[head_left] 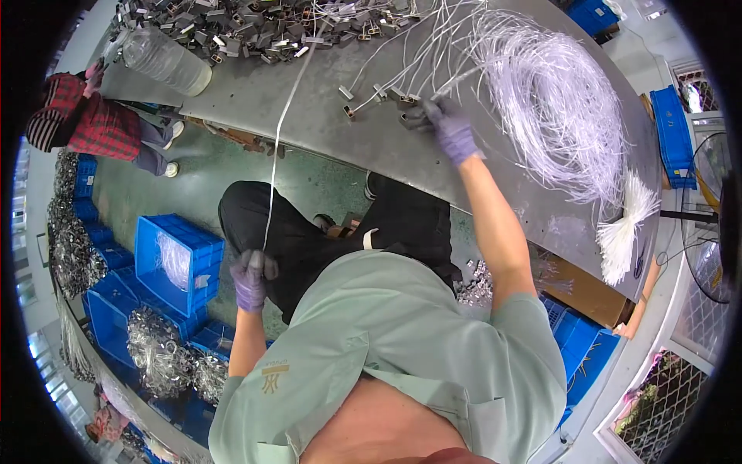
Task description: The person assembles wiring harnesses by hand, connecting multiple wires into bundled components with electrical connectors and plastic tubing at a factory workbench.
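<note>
My left hand (253,280), in a purple glove with grey fingers, is closed on a thin white cord (283,127). The cord stretches up from beside my thigh, over the table's near edge, to a heap of small grey metal blocks (263,27) at the back. On the tabletop, my right hand (450,130), gloved alike, has its fingers curled at a few loose metal blocks (348,112) with white cords attached. What lies between those fingers is hidden. To its right spreads a big loose coil of clear-white strands (553,100).
A large clear plastic bottle (166,60) lies at the table's left end. A white bundle of strands (630,224) hangs near the right edge. Blue crates (179,263) with metal parts stand on the left floor. Another person (100,120) in red plaid stands at far left.
</note>
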Demonstrator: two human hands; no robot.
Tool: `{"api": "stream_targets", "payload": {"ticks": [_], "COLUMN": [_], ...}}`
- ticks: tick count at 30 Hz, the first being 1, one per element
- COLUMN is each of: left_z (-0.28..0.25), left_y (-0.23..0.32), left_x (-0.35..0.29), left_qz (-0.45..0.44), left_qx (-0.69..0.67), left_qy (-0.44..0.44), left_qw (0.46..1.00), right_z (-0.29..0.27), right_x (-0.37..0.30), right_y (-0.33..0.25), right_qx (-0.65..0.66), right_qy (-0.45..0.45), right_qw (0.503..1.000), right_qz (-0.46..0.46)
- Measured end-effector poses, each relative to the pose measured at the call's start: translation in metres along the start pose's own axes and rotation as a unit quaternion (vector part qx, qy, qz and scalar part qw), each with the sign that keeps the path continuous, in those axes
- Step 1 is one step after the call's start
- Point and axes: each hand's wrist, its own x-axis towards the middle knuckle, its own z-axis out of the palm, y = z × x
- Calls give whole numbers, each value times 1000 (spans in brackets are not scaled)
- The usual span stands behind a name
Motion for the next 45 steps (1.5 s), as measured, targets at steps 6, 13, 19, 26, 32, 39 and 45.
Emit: {"api": "stream_targets", "payload": {"ticks": [6,13,19,26,32,39,45], "left_z": [-7,-23,-32,-43,-37,-37,-13], "left_y": [11,-3,-12,-15,-12,-6,17], "left_x": [-17,-20,-16,-12,-10,-9,-1], "left_qz": [0,-2,37,-44,-11,-8,-67], "left_qx": [162,253,290,236,248,257,182], "left_qy": [0,48,84,92,92,74,77], "left_qw": [987,966,953,966,964,964,978], "right_z": [51,28,0,2,-1,0,14], "right_x": [34,57,63,62,61,55,37], "right_y": [-53,-101,-114,-110,-116,-120,-123], "right_qx": [426,468,479,458,452,449,500], "right_qy": [-59,63,107,105,124,91,4], "right_qw": [896,881,871,882,882,889,866], "right_qz": [109,20,-20,-34,-34,-29,7]}}
